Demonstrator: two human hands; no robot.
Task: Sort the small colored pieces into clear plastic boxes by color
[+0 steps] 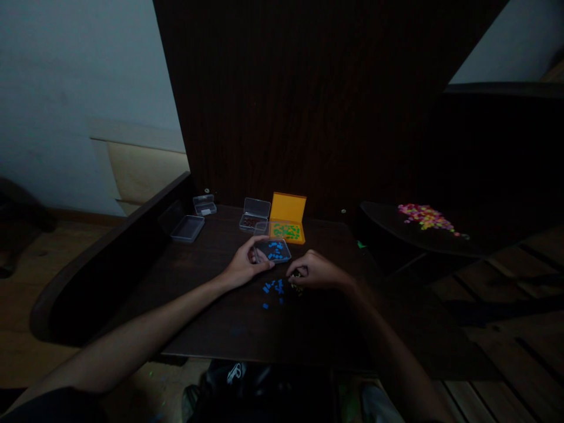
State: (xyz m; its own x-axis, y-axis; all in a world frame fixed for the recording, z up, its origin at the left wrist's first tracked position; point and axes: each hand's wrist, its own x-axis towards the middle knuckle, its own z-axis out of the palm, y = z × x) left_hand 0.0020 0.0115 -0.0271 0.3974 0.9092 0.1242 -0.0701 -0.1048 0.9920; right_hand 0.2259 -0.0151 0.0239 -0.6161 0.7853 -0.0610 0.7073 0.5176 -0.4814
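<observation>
My left hand (247,262) grips the near-left side of a clear plastic box (286,257) that has small blue pieces (277,249) inside. On the dark wooden desk (211,329), just below that box, lies a loose pile of blue pieces (275,288). My right hand (315,270) is closed, its fingertips pinched together at the pile's right edge. Small pale yellowish pieces (298,288) show under its fingers. What the fingertips hold, if anything, is hidden.
Behind my hands stand an open orange box (288,207) with green pieces and an open clear box (257,207) with brownish pieces. Further left are a clear tray (188,229) and a small clear box (204,205). Bright pink and yellow pieces (426,217) lie on the right ledge.
</observation>
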